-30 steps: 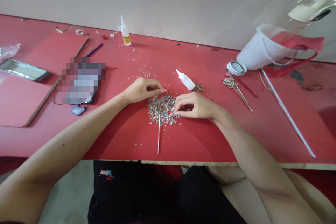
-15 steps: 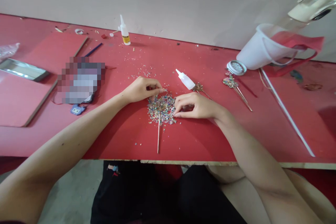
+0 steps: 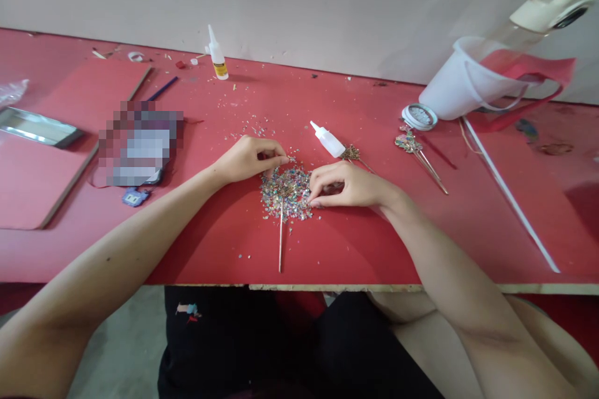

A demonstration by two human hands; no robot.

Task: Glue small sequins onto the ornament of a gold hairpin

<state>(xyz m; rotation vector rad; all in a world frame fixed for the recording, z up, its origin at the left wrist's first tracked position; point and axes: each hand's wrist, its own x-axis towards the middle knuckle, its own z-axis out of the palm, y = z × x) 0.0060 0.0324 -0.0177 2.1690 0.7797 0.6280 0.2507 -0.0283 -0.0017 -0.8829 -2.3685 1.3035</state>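
A heap of small glittering coloured chips (image 3: 286, 192) lies on the red table (image 3: 355, 243), with a thin gold stick (image 3: 281, 243) running from it toward the front edge. My left hand (image 3: 248, 159) rests at the heap's upper left, fingers curled and pinched together at the tips. My right hand (image 3: 344, 186) lies at the heap's right edge, fingers bent and pressed down among the chips. What either pinch holds is too small to make out. A small white glue bottle (image 3: 329, 140) lies just behind my right hand.
Finished decorated sticks (image 3: 418, 156) lie to the right beside a round tin (image 3: 420, 116), a tipped white bucket (image 3: 461, 84) and a long white rod (image 3: 510, 199). A second glue bottle (image 3: 216, 57) stands at the back. At left are a red board (image 3: 56, 143), a metal tray (image 3: 40, 128) and a blurred object (image 3: 140, 143).
Both hands stay at the heap with only slight finger movement. The view has shifted a little.
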